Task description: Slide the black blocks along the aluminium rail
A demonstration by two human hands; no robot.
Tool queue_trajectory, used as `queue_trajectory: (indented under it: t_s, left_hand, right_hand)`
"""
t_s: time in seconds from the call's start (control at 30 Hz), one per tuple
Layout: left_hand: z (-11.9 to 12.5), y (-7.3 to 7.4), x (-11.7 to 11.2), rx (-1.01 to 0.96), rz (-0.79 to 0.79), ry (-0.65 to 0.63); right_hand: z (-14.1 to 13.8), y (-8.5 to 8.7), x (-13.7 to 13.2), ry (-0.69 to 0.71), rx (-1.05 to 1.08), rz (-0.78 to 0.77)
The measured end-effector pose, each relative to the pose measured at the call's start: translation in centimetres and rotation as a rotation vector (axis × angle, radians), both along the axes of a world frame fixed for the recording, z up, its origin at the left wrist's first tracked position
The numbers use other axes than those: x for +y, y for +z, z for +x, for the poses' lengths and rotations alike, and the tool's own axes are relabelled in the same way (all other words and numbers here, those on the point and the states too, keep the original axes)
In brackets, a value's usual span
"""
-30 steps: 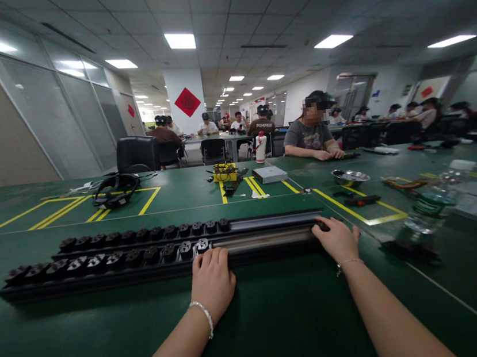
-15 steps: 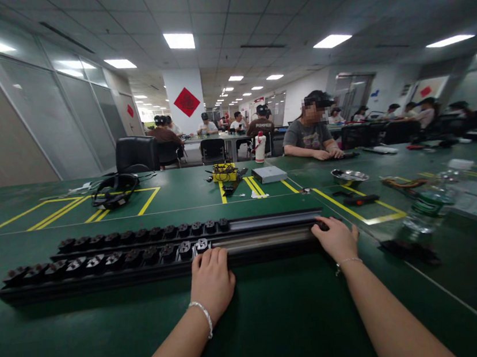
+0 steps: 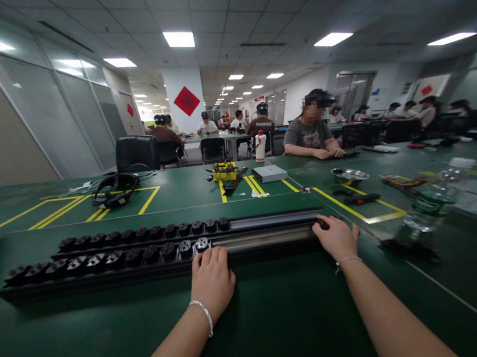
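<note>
Two long black rails lie side by side across the green table. The near rail (image 3: 103, 276) carries a row of small black and silver parts (image 3: 100, 259) along its left half. The far rail (image 3: 269, 219) has a similar row of parts on its left half. My left hand (image 3: 211, 280) rests on the near rail's front edge at its middle, fingers curled over it beside the last part. My right hand (image 3: 337, 239) grips the near rail's right end, fingers wrapped round it.
A plastic water bottle (image 3: 432, 201) lies at the right, past a yellow-marked corner. Further back lie a metal bowl (image 3: 350, 175), a black headset (image 3: 113, 191), a yellow device (image 3: 224, 172) and a grey box (image 3: 270, 173). A person (image 3: 311, 135) sits across the table; others sit behind.
</note>
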State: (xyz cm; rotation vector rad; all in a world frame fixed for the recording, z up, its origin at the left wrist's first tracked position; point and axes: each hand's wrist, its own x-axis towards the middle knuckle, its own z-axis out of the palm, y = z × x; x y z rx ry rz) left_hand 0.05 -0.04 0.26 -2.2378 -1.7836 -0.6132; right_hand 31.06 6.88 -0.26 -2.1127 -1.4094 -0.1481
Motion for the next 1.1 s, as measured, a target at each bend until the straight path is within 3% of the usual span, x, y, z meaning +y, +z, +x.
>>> queue_trajectory:
  t_s: [1.1]
  left_hand:
    - [-0.08,0.01,0.01,-0.011,0.012,-0.021]
  right_hand:
    - [0.04,0.02,0.08,0.002,-0.01,0.005]
